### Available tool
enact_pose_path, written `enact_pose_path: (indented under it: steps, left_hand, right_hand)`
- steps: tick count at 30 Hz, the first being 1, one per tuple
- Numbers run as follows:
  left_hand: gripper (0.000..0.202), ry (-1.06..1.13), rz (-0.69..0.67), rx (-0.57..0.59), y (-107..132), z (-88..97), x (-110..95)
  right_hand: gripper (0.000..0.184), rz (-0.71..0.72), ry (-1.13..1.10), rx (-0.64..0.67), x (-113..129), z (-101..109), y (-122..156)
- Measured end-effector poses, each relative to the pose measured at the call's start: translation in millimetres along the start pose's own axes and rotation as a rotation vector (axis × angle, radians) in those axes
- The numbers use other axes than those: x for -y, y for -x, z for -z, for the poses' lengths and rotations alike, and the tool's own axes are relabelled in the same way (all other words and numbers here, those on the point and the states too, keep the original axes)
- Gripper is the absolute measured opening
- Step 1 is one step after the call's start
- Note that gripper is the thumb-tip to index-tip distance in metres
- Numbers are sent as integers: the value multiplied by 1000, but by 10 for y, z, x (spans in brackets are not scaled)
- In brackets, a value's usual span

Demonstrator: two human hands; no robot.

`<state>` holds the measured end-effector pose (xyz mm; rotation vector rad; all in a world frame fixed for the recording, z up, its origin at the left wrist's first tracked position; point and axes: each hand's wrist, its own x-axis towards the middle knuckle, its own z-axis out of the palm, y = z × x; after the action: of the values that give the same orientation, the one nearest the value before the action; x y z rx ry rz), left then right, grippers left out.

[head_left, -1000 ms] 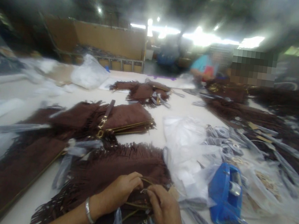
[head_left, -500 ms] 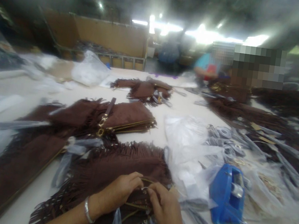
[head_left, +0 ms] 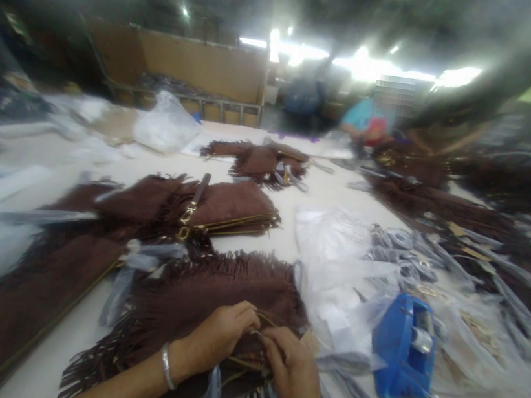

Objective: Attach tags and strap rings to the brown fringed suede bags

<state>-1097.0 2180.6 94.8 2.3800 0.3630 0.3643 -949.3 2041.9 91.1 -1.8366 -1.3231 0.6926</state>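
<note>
Together, left hand (head_left: 220,337) and right hand (head_left: 289,368) pinch the fringed brown bag (head_left: 214,293) beneath them — fingertips meeting.

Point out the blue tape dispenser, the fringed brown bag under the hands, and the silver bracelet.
blue tape dispenser (head_left: 395,350): head view, on its blue body.
fringed brown bag (head_left: 215,287): head view, on the fringe above the hands.
silver bracelet (head_left: 168,367): head view, on the band across the left wrist.

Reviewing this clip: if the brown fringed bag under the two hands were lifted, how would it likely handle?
Probably floppy: the brown fringed bag lies flat and soft-looking, so it would likely sag between the left hand and right hand. Its loose fringe would likely dangle and may snag. The napped surface suggests it is not slippery.
</note>
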Motion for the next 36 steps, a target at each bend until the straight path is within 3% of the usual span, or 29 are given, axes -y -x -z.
enact_pose_path:
  steps: [8, 16, 22, 29, 34, 36]
  left_hand:
    - [17, 43, -32, -24, 16, 39, -23]
    - [18, 4, 3, 55, 94, 185, -199]
    - [25, 69, 95, 39, 74, 212, -384]
    - [40, 65, 83, 75, 24, 142, -322]
    - [17, 77, 74, 98, 38, 137, -303]
    - [16, 96, 85, 90, 41, 117, -294]
  right_hand:
    - [21, -53, -78, 24, 17, 26, -1]
    - [21, -85, -43, -78, 67, 41, 78]
    - [18, -34, -49, -71, 105, 97, 147]
    - [17, 70, -10, -25, 68, 138, 182]
    - [16, 89, -8, 2, 78, 184, 199]
    - [16, 83, -7, 2, 88, 193, 204]
